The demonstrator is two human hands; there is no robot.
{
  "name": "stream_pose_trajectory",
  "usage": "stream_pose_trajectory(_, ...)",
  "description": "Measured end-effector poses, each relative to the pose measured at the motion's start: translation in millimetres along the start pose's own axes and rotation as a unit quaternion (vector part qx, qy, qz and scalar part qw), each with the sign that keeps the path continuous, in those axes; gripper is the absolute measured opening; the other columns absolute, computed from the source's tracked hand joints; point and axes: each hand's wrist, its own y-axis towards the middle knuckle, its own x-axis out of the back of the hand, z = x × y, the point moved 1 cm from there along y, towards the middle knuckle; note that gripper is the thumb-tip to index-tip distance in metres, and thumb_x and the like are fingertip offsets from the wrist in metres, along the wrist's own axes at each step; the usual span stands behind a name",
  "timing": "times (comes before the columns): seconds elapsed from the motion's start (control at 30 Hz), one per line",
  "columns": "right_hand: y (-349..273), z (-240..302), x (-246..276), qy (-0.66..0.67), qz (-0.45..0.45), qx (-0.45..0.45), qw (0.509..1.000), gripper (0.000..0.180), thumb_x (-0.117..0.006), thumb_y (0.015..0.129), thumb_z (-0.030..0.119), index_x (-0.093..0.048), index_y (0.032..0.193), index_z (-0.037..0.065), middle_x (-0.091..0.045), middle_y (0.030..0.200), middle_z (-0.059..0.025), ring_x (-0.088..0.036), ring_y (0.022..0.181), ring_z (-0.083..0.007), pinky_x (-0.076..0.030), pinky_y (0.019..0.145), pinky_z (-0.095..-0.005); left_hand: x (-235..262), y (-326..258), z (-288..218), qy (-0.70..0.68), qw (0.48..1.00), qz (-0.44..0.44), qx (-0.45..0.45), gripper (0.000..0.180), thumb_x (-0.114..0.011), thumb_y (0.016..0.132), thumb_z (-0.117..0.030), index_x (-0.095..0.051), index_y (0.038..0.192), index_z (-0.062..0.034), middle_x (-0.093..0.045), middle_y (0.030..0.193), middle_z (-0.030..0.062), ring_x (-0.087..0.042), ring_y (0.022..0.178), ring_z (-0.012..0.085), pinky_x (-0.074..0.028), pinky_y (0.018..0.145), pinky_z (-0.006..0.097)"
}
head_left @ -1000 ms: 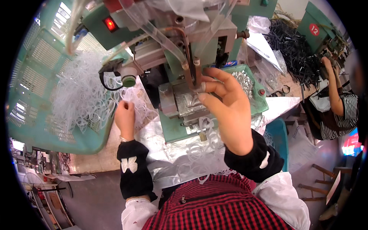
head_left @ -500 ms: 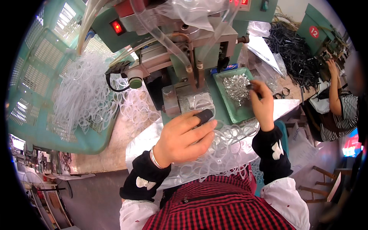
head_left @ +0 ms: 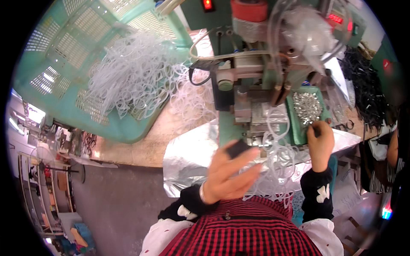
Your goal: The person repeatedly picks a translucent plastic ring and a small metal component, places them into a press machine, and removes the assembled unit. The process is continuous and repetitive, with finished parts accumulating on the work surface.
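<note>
My left hand is in front of the machine, its fingers stretched and spread, slightly blurred, with a black cover on one finger. Nothing shows in its grasp. Clear plastic rings lie heaped beside it, toward my apron. One clear ring hangs at the press machine's metal fixture. My right hand is at the near right edge of a green tray, fingers curled together, a dark cover on one fingertip. What they pinch is hidden. Small shiny metal pieces are piled in that tray.
A large green basket full of clear rings stands at left, with more rings spilled on the wooden table. Silver foil covers the table's front edge. Black strips are heaped at far right, near another person's arm.
The view has swung left, so the scene sits farther right. My left hand has drawn back from the fixture, fingers spreading. The right hand has moved to the tray's near end and curled closed.
</note>
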Motion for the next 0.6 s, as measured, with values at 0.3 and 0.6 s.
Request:
stream_pose_trajectory(0.3,13.8,32.2,-6.0,0.192,-0.028,-0.017,0.981,0.013,-0.067,0.089,0.000,-0.068,0.102,0.000,-0.068,0.092,-0.0087,-0.064,0.084,-0.0172,-0.049,0.078,-0.0279,100.7,48.8,65.9,0.337,0.923,-0.079,0.166,0.008,-0.075,0.078,-0.005,-0.073,0.085,-0.0068,-0.064,0.123,0.0140,-0.055,0.116,0.0353,-0.041,0.102,0.043)
stream_pose_trajectory(0.6,-9.6,6.6,6.5,0.109,-0.063,-0.008,0.992,0.013,-0.067,0.086,-0.002,-0.069,0.099,-0.001,-0.069,0.095,-0.0114,-0.066,0.090,-0.0245,-0.050,0.083,-0.0329,38.2,-56.6,193.7,0.464,0.838,0.122,0.262,0.016,-0.076,0.079,-0.022,-0.074,0.084,-0.0065,-0.061,0.131,0.0168,-0.054,0.113,0.0417,-0.042,0.101,0.049)
